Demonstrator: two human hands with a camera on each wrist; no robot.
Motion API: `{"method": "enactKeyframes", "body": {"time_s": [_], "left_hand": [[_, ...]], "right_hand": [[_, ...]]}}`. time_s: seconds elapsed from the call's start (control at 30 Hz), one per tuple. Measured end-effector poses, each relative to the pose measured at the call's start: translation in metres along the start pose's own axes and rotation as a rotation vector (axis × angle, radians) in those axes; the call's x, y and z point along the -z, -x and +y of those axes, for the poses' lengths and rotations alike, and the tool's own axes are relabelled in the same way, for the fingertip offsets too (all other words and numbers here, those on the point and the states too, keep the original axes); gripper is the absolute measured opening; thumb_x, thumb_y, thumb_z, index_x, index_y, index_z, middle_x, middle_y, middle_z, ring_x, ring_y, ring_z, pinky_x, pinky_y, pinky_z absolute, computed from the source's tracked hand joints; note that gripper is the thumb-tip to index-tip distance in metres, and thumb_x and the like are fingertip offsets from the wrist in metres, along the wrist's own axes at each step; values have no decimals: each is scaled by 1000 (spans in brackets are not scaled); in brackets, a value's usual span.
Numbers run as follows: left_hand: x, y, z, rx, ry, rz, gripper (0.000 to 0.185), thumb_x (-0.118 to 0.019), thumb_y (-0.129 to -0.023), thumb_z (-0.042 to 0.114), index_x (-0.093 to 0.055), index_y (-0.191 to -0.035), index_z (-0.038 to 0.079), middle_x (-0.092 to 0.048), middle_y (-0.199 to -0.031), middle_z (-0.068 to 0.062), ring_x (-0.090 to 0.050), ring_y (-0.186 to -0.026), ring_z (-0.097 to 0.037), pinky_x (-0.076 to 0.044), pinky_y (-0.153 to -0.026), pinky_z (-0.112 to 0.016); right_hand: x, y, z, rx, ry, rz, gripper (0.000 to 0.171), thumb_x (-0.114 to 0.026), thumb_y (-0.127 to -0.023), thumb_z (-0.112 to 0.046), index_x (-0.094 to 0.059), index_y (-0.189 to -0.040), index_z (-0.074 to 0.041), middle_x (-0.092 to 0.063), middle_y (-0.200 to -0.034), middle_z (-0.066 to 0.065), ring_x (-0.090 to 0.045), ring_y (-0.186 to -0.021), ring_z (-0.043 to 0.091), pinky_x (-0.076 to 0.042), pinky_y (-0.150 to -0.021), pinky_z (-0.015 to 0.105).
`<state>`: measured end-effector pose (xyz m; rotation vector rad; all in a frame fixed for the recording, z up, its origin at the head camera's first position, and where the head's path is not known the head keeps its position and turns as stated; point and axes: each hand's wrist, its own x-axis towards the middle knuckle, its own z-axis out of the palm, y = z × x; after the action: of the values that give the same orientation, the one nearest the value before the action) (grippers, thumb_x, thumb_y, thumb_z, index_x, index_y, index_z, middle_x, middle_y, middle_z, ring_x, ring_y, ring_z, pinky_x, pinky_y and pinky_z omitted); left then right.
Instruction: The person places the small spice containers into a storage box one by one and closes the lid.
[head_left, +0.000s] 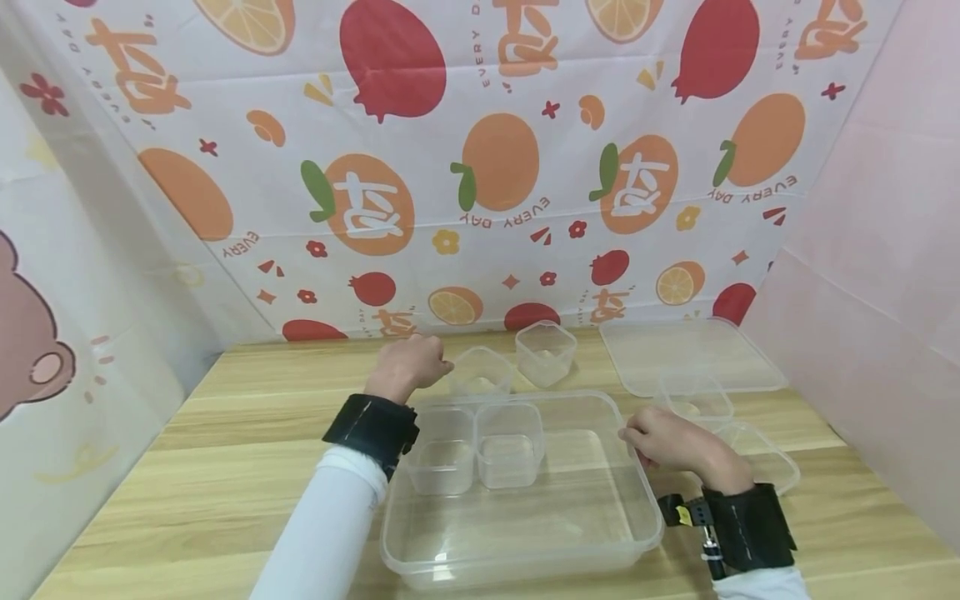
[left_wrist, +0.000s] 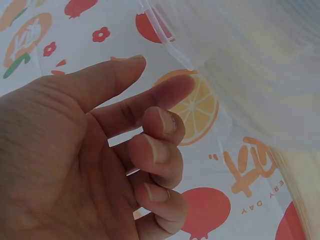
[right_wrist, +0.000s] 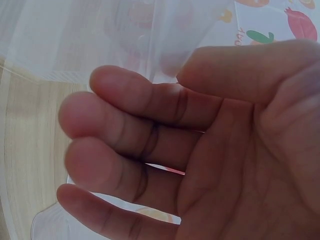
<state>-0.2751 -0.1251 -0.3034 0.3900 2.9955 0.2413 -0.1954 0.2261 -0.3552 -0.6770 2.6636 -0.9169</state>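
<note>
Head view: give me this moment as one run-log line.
left hand: at small cup, grip unclear | right hand: on tray right rim | in tray: two cups | lid: back right

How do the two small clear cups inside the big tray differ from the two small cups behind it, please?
The two inside cups stand side by side in the big tray's far left corner; the two back cups stand on the wooden table. The left hand reaches one back cup; neither hand touches the inside pair. All look clear, square and empty.
</note>
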Motion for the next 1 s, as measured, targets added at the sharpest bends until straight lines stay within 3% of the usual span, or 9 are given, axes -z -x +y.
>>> {"method": "enactKeyframes", "body": {"time_s": [0.4,0.77,1.0], "left_hand": [[-6,-7,4,31,-9,-26,22,-62,-101,24,-69,-92,5,-42,-65,-3,-49,-63,-20,-36,-58,-31],[-9,-11,1,80,4,-21,20,-62,-101,24,-68,-94,6,-52,-75,-5,-55,-73,-24,-41,-65,-38],[-13,-15,0,82,3,-26,20,-62,-101,23,-69,-95,6,-52,-76,-5,-55,-73,-23,-40,-63,-36]], "right_hand": [[1,0,0,4,-9,-8,40,-50,-103,-5,-54,-63,-8,-39,-54,-8,-35,-47,8,-31,-49,25],[1,0,0,14,-4,-2,40,-51,-103,-5,-54,-63,-9,-38,-54,-8,-35,-47,7,-31,-49,25],[0,-1,1,6,-3,-3,39,-51,-102,-5,-55,-63,-7,-41,-54,-8,-36,-47,7,-31,-49,25]]}}
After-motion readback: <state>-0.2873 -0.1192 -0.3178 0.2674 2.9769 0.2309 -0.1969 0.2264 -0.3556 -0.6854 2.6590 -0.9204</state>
